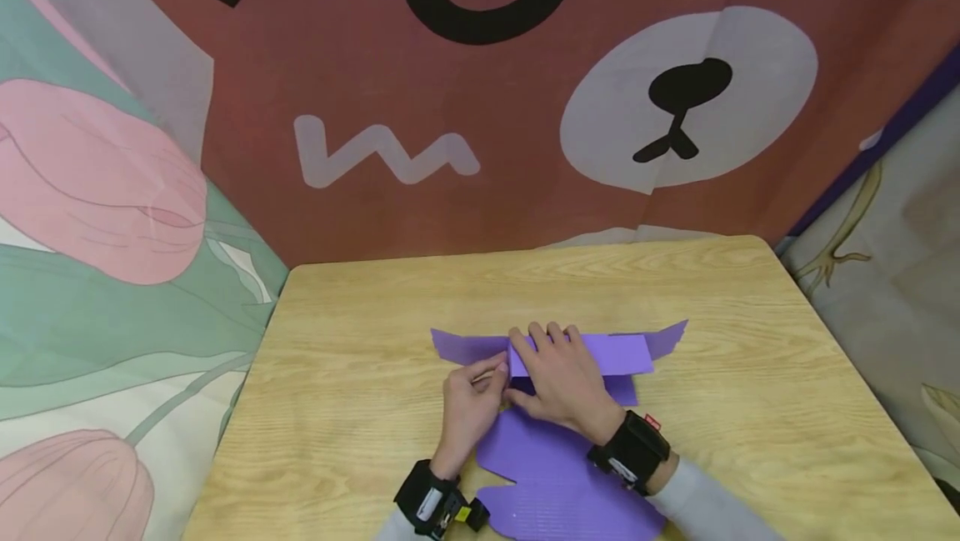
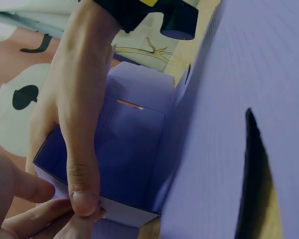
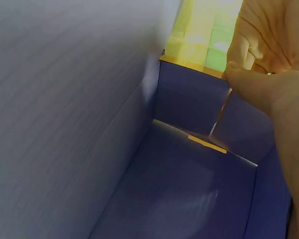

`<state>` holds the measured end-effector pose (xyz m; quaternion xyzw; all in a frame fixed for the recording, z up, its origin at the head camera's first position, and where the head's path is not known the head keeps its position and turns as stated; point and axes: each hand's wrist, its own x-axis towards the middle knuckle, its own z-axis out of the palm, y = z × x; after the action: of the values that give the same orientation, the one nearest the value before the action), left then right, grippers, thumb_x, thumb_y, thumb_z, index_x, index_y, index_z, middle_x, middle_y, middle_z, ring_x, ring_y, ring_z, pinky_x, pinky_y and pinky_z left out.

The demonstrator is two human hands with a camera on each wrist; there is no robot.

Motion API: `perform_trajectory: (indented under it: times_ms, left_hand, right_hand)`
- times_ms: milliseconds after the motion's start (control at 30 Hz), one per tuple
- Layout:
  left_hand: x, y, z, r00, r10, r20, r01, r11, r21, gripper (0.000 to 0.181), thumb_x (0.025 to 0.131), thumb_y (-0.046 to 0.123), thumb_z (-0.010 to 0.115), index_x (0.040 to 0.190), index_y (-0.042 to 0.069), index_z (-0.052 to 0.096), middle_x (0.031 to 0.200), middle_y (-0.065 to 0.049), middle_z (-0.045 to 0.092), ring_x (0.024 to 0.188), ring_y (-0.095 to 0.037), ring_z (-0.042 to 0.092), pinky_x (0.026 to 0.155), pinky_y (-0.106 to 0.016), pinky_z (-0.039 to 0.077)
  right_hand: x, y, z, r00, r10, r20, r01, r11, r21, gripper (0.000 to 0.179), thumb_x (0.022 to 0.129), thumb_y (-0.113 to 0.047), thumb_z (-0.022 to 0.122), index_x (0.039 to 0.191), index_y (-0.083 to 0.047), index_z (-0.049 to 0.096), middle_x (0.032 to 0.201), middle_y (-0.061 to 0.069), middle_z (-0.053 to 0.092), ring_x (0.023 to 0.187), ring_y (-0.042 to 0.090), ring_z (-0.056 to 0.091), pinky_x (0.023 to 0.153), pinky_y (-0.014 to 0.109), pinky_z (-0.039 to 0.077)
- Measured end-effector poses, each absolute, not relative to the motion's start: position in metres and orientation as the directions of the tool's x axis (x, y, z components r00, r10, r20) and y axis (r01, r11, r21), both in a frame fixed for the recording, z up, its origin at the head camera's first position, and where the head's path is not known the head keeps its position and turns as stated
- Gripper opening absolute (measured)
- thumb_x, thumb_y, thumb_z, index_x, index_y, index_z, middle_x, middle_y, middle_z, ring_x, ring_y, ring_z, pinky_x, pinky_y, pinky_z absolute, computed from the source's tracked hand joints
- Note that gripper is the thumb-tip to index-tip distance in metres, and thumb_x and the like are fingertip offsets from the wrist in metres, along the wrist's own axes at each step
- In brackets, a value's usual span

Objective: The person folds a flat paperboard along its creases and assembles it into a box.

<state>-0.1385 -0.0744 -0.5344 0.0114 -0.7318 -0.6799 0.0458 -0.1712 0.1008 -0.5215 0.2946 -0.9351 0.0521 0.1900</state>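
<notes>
A partly folded purple cardboard box [image 1: 618, 352] lies on the table, with its wide lid panel [image 1: 555, 508] spread toward the person. At the box's left end, the left hand [image 1: 468, 408] pinches the end wall between thumb and fingers. The right hand [image 1: 566, 378] lies across the top, its fingers over the far side. In the left wrist view the right thumb [image 2: 83, 186] reaches inside and presses the end wall, whose outer face meets the left fingers [image 2: 37, 219]. The right wrist view shows the box's inside [image 3: 189, 179], with a slot at the fold.
Purple side flaps stick out at the left [image 1: 468, 348] and right [image 1: 667, 341] of the box. A light wooden table [image 1: 337, 408] carries everything. Behind it hangs a brown cloth [image 1: 375, 216] with cartoon faces; a flower-patterned cloth [image 1: 97, 191] is on the left.
</notes>
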Motion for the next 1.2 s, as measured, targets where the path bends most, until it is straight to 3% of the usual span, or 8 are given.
perform_trajectory:
  times_ms: [367,633,867,1000,1100,1200]
  left_hand:
    - [-0.138,-0.074,-0.536,-0.997,-0.066,0.046,0.036,0.152,0.988,0.021,0.100,0.005,0.072,0.119,0.002,0.080,0.118,-0.014,0.079,0.096,-0.025,0.081,0.073,-0.023,0.064]
    - [-0.140,-0.078,-0.535,-0.999,-0.010,0.042,0.040,0.127,0.991,0.021,0.101,0.005,0.071,0.119,0.000,0.080,0.121,-0.017,0.078,0.098,-0.028,0.080,0.073,-0.025,0.064]
    - [-0.144,-0.084,-0.535,-0.997,0.042,0.068,0.074,0.147,0.986,0.020,0.101,0.004,0.071,0.119,0.000,0.080,0.123,-0.017,0.078,0.102,-0.032,0.080,0.081,-0.022,0.063]
    - [-0.149,-0.101,-0.533,-0.961,0.041,0.274,0.275,0.265,0.924,0.015,0.098,0.003,0.074,0.111,0.003,0.081,0.110,-0.012,0.081,0.091,-0.024,0.080,0.077,-0.025,0.064]
    - [-0.158,-0.119,-0.531,-0.856,0.019,0.516,0.467,0.457,0.757,0.012,0.094,0.001,0.077,0.105,0.004,0.080,0.105,-0.007,0.080,0.088,-0.021,0.075,0.076,-0.030,0.062]
    - [-0.168,-0.137,-0.528,-0.754,0.055,0.654,0.537,0.625,0.566,0.017,0.090,0.008,0.080,0.107,0.005,0.077,0.112,-0.008,0.076,0.102,-0.028,0.069,0.089,-0.041,0.055]
  right_hand:
    - [-0.170,0.102,-0.524,-0.745,-0.543,0.387,-0.583,0.812,0.018,0.089,0.078,-0.073,0.078,0.142,-0.014,0.061,0.120,0.014,0.067,0.104,0.038,0.065,0.091,0.057,0.052]
    - [-0.169,0.101,-0.521,-0.765,-0.529,0.367,-0.568,0.823,0.002,0.082,0.079,-0.065,0.078,0.141,-0.016,0.059,0.119,0.013,0.066,0.103,0.038,0.064,0.089,0.054,0.051]
    - [-0.167,0.100,-0.520,-0.765,-0.511,0.391,-0.556,0.831,0.000,0.075,0.080,-0.058,0.076,0.138,-0.014,0.060,0.116,0.014,0.065,0.100,0.038,0.062,0.087,0.055,0.050]
    - [-0.167,0.099,-0.521,-0.765,-0.510,0.394,-0.553,0.833,0.005,0.075,0.079,-0.059,0.076,0.138,-0.015,0.061,0.115,0.013,0.066,0.100,0.037,0.063,0.087,0.054,0.050]
    - [-0.166,0.098,-0.521,-0.773,-0.509,0.379,-0.551,0.835,-0.003,0.075,0.080,-0.060,0.076,0.139,-0.015,0.061,0.116,0.013,0.066,0.102,0.037,0.063,0.088,0.054,0.050]
    - [-0.165,0.099,-0.521,-0.775,-0.509,0.375,-0.553,0.833,-0.013,0.075,0.081,-0.059,0.076,0.139,-0.015,0.061,0.116,0.014,0.066,0.102,0.037,0.063,0.088,0.054,0.051]
